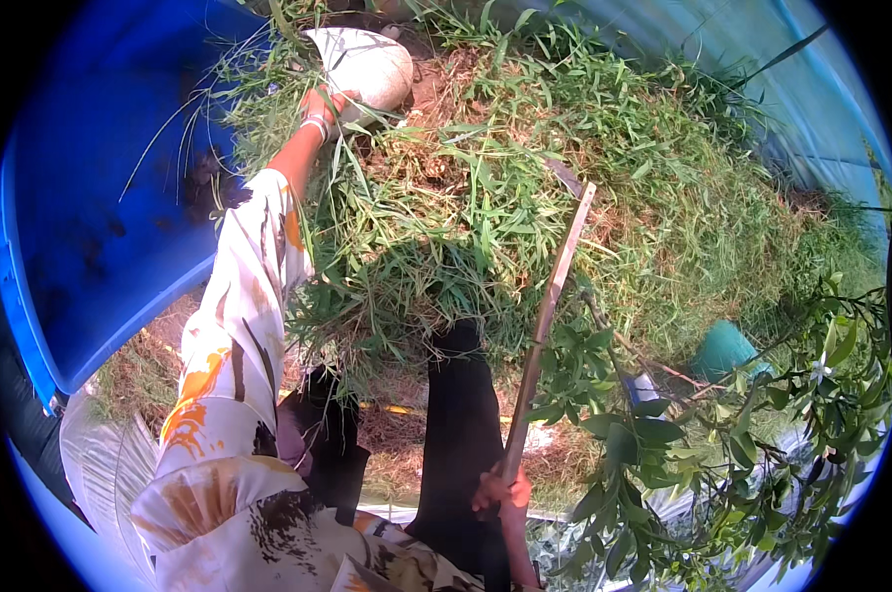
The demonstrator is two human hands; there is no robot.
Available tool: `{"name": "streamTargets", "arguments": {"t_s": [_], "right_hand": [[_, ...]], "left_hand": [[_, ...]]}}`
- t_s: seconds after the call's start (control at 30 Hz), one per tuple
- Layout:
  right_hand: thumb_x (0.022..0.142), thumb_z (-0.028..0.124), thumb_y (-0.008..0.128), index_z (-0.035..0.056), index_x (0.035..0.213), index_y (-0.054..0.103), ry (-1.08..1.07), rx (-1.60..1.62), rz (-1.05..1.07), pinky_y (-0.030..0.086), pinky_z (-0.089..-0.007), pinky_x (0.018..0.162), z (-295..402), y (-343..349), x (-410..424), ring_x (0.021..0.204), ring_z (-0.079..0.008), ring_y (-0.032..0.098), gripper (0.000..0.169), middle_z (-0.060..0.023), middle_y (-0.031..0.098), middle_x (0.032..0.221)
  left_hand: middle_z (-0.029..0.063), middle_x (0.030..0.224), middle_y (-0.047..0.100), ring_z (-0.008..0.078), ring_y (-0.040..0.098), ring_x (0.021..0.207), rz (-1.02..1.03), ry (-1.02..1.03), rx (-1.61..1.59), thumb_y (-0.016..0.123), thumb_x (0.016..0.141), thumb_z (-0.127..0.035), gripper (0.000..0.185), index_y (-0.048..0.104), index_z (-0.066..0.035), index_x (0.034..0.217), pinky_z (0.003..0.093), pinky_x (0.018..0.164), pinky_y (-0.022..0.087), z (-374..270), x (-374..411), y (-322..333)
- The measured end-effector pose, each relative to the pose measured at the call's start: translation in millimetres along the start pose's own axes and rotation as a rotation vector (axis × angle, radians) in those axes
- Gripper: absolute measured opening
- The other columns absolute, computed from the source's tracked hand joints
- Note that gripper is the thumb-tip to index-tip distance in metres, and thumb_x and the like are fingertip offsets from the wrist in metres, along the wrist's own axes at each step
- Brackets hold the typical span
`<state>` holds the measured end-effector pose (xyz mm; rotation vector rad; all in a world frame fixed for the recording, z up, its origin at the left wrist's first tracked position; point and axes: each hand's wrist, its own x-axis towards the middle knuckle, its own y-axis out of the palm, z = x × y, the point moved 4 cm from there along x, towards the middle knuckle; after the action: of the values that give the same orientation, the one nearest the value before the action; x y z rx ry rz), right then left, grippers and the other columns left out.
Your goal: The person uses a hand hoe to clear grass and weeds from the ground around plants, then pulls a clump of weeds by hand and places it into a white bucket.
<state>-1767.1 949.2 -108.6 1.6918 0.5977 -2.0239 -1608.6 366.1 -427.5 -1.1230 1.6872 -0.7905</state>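
My left hand (pixel 326 107) reaches far forward and touches the near side of a pale rounded object (pixel 372 70), perhaps a stone or a bowl, lying among long grass; whether the fingers grip it cannot be told. My right hand (pixel 507 488), low in the picture, is closed around the lower end of a long wooden handle (pixel 546 318). A curved metal blade (pixel 563 176) joins its upper end and rests on the grass, so the tool looks like a long-handled sickle. Loose cut grass (pixel 416 274) lies heaped before my legs.
A blue sheet or tub (pixel 120 185) with a raised rim stands at the left. Leafy branches (pixel 638 444) with white flowers spread over the lower right. A green plastic container (pixel 727 351) lies in the grass at the right. Light blue netting or sheeting (pixel 779 81) hangs behind.
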Motion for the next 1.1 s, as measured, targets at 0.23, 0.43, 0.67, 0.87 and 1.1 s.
{"name": "streamTargets", "arguments": {"t_s": [0.23,0.43,0.67,0.87,1.1], "right_hand": [[0.078,-0.002,0.052,0.0022,0.088,0.041,-0.014,-0.102,-0.037,0.040,-0.0280,0.036,12,9,-1,0.037,-0.0130,0.042,0.016,-0.0042,0.041,0.053],[0.077,-0.001,0.052,0.0045,0.084,0.041,-0.040,-0.157,-0.066,0.036,-0.0263,0.032,-5,-16,-3,0.033,-0.0131,0.044,0.014,-0.0035,0.042,0.049],[0.073,0.011,0.058,0.0000,0.088,0.044,-0.582,-1.018,-0.259,0.044,-0.0406,0.055,44,6,84,0.055,-0.0335,0.054,0.023,-0.0171,0.050,0.061],[0.074,0.014,0.062,0.0000,0.095,0.040,-0.669,-1.155,-0.146,0.048,-0.0482,0.061,85,91,212,0.067,-0.0431,0.060,0.033,-0.0250,0.059,0.072],[0.074,0.014,0.062,-0.0016,0.095,0.039,-0.716,-0.983,-0.019,0.049,-0.0490,0.067,60,124,268,0.072,-0.0458,0.059,0.035,-0.0280,0.058,0.073]], "left_hand": [[0.0140,0.075,0.065,0.0229,0.062,0.062,0.085,-0.055,-0.461,0.077,0.063,-0.042,0.052,0.064,0.004,0.084,0.0343,0.058,0.050,10,18,17],[0.0212,0.083,0.066,0.0308,0.064,0.082,0.032,-0.021,0.037,0.070,0.069,-0.037,0.049,0.064,0.006,0.094,0.0373,0.076,0.048,5,-28,8],[0.0105,0.091,0.067,0.0187,0.064,0.076,0.064,-0.025,-0.658,0.069,0.076,-0.018,0.035,0.061,0.001,0.103,0.0308,0.070,0.051,-1,-22,-26],[0.0076,0.087,0.067,0.0155,0.062,0.074,-0.010,0.058,-0.538,0.070,0.073,-0.020,0.029,0.065,0.000,0.094,0.0293,0.069,0.049,50,31,-25],[0.0061,0.087,0.067,0.0139,0.061,0.074,0.141,0.112,-0.448,0.067,0.078,-0.027,0.033,0.066,0.000,0.097,0.0277,0.068,0.048,35,36,-40]]}}
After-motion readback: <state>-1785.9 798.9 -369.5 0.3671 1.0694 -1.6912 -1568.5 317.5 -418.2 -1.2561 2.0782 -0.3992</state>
